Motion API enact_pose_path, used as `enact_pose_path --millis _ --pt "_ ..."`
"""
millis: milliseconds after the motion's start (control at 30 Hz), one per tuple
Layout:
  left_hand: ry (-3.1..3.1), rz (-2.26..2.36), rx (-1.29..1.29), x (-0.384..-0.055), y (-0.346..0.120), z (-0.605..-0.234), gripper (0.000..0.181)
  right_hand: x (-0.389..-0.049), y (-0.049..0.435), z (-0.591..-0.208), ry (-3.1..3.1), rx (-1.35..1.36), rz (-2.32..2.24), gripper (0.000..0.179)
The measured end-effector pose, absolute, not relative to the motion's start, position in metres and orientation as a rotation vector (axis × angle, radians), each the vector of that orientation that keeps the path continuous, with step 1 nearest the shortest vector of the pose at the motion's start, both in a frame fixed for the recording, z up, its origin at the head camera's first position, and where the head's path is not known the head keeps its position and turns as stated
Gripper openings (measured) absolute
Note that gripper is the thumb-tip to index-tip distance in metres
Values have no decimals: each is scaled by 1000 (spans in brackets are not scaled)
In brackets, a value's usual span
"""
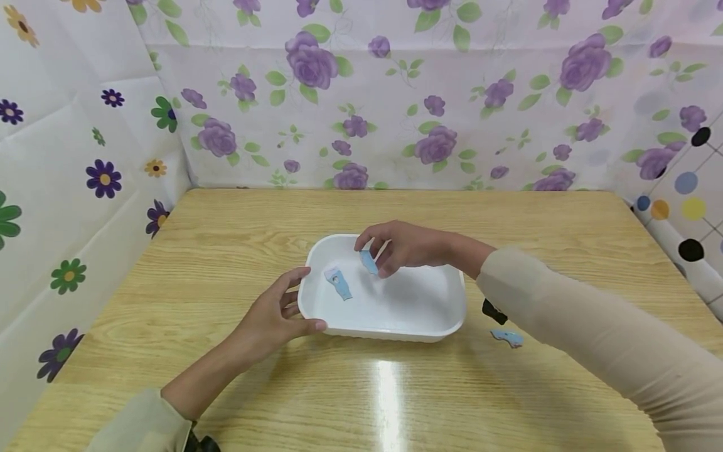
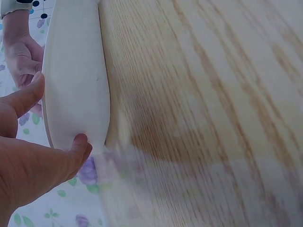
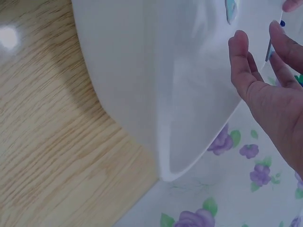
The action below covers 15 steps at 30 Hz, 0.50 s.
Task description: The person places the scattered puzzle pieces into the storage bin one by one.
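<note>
A white plastic basin (image 1: 395, 333) stands on the wooden table. My left hand (image 1: 273, 320) grips its left end, the thumb at the front corner and a fingertip at the rim; the left wrist view shows these fingers against the outer wall (image 2: 78, 71). Over the basin, my right hand (image 1: 403, 245) pinches a small light-blue puzzle piece (image 1: 368, 262), which appears edge-on as a thin strip (image 3: 269, 51) in the right wrist view. Lying on the basin floor, left of that hand, is another blue puzzle piece (image 1: 339, 284) with a pale end and a small printed picture.
One more blue puzzle piece (image 1: 507, 338) lies on the table (image 1: 243, 238) right of the basin, near the right forearm. A black object (image 1: 494, 311) shows beneath the right sleeve. Flowered sheets (image 1: 350, 94) hang behind and at the sides of the table.
</note>
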<state>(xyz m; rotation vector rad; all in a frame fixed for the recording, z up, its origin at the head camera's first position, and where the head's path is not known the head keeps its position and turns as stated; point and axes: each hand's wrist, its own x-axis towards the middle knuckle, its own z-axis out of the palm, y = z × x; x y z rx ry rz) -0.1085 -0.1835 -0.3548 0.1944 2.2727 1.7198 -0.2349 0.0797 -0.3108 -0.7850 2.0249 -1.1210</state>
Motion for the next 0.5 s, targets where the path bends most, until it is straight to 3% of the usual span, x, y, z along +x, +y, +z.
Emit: enact_pose_path --millis 500 --pt "2259 1727 192 -108 -183 -354 93 -232 72 -310 2145 -781 -975 61"
